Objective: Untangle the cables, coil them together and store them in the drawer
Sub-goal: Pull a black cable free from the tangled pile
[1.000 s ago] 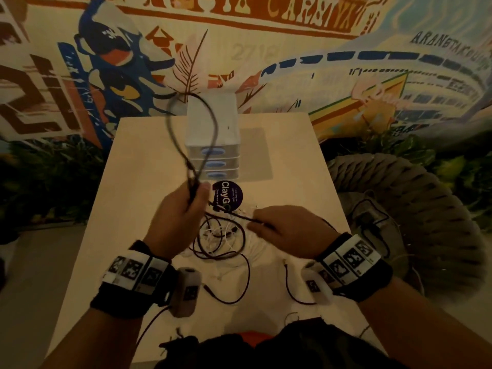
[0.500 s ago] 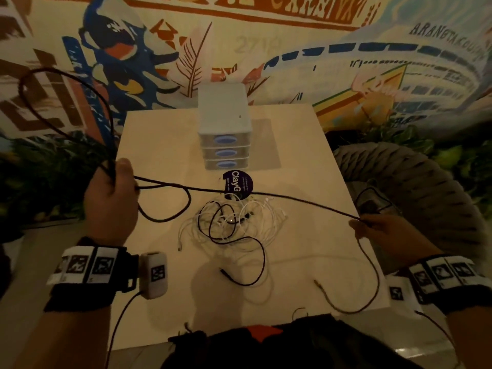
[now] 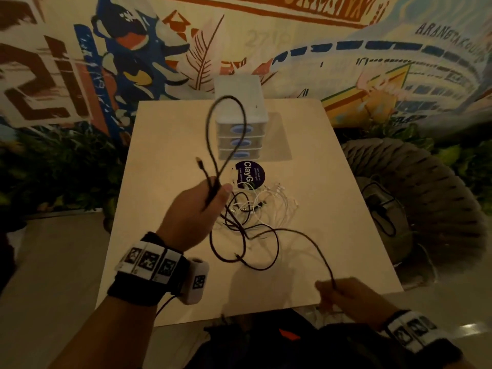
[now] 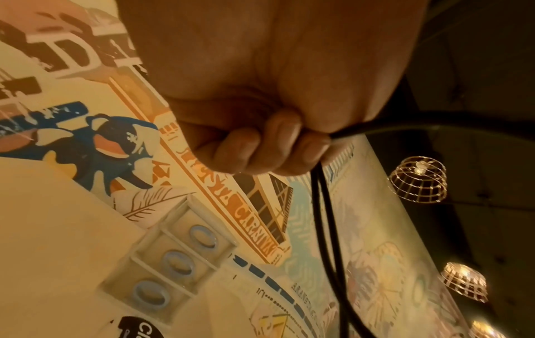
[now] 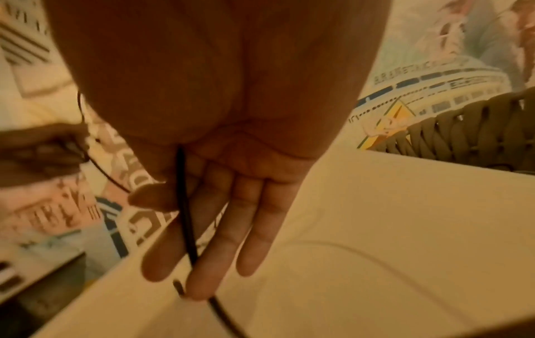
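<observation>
A black cable (image 3: 300,235) runs between my two hands. My left hand (image 3: 207,201) grips it in a fist above the table's middle, and a tall loop (image 3: 226,123) stands up from the fist in front of the drawer unit; the left wrist view shows the fingers (image 4: 275,148) curled round two strands (image 4: 327,228). My right hand (image 3: 335,290) holds the cable low at the table's front edge; in the right wrist view it passes between nearly straight fingers (image 5: 208,240). A tangle of white and black cables (image 3: 261,206) lies on the table. The white three-drawer unit (image 3: 239,107) has its drawers closed.
The pale table (image 3: 165,155) carries a round purple sticker (image 3: 251,174) in front of the drawer unit. A woven rope chair (image 3: 415,187) with a dark cable on its seat stands close on the right. A painted mural wall rises behind the table.
My hands were spread wide with the black cable stretched between them. The left hand has come back to the middle with a loop raised; the right has dropped toward the front edge, leaving slack.
</observation>
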Available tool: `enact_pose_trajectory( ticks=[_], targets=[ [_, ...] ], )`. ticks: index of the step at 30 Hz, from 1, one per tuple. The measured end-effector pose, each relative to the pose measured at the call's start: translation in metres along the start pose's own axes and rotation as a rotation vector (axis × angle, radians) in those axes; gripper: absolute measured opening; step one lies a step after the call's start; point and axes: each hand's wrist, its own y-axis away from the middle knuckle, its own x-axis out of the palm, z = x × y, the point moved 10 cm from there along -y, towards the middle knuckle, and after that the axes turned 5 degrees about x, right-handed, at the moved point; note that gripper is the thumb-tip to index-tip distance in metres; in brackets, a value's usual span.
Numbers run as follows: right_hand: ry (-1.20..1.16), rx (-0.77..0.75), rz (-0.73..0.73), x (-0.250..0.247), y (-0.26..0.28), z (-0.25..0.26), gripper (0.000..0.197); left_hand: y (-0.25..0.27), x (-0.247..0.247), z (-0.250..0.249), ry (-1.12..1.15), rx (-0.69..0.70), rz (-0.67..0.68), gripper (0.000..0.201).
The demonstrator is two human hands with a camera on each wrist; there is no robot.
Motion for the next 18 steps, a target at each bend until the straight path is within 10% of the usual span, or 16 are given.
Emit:
enact_pose_trajectory(
  ticks=[3, 7, 9, 15, 18],
  targets=[
    [0.179, 0.025, 0.126, 0.028, -0.015, -0.031, 0.054, 0.001, 0.009, -0.012, -0.022, 0.078, 0.098, 0.035],
    [0.383, 0.139, 0.155, 0.005, -0.016, -0.05, 0.14, 0.003, 0.01, -0.021, -0.101, 0.168, 0.141, 0.028],
    [0.481, 0.225, 0.114, -0.029, -0.009, -0.051, 0.153, 0.006, 0.01, -0.026, -0.123, 0.205, 0.155, 0.027],
    [0.11, -0.359, -0.476, -0.148, 0.05, 0.131, 0.1, 0.022, 0.03, -0.044, -0.232, 0.26, 0.266, 0.024],
    [0.027, -0.7, -0.474, -0.15, 0.085, 0.24, 0.077, 0.025, 0.041, -0.053, -0.231, 0.284, 0.299, 0.027]
  ],
)
